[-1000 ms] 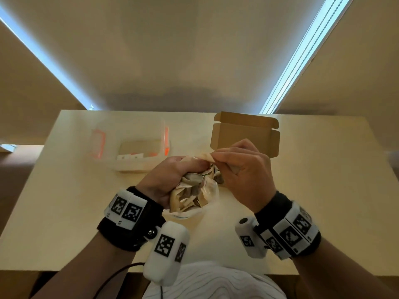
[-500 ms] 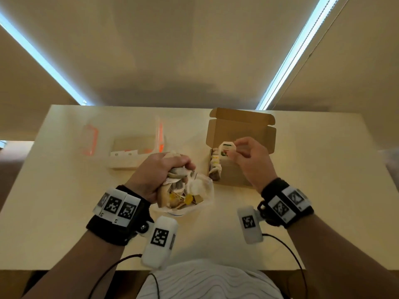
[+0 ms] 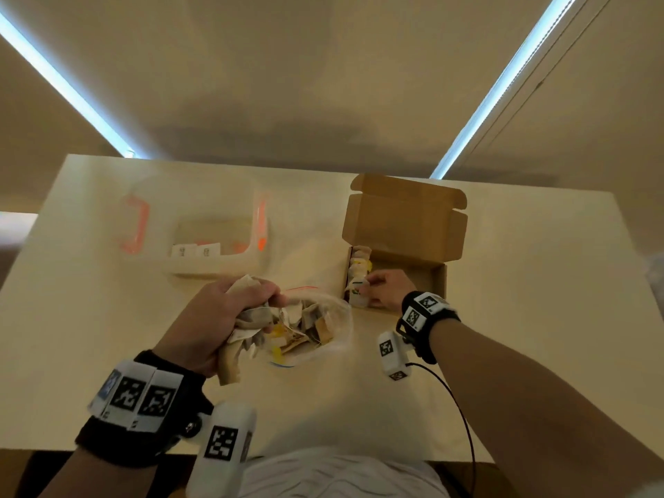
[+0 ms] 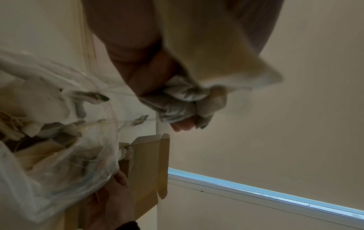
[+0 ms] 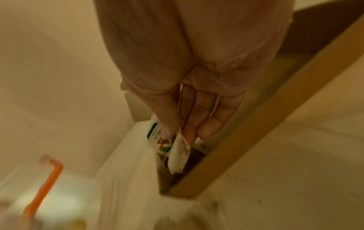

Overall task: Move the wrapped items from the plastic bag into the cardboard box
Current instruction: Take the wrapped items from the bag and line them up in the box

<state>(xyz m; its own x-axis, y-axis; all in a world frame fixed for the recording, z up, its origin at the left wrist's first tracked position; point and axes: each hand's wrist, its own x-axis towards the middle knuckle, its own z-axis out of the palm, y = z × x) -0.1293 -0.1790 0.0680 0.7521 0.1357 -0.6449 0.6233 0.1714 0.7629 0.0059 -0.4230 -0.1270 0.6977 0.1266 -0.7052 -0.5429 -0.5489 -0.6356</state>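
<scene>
- Right hand (image 3: 386, 287): thumb and fingertips (image 5: 206, 130) pinched together on a wrapped tea bag (image 5: 173, 149), white with a green-and-red printed tag.
- That tea bag sits inside the cardboard box (image 3: 406, 231), at its near-left corner, at the near end of a row of wrapped items (image 3: 359, 264) along the left wall.
- Left hand (image 3: 219, 318): fingers curled tight around the bunched mouth of the clear plastic bag (image 3: 316, 328); crumpled film bulges from the fist in the left wrist view.
- Bag body lies on the table (image 3: 521, 318) just right of the left fingers, between both hands, full of wrapped tea bags.
- Box lid stands open beyond the right fingers.
- Clear container with orange clips (image 3: 215, 239) beyond the left fingers, blurred.
- Bag contents overlap; count unreadable. Right wrist view blurred.
</scene>
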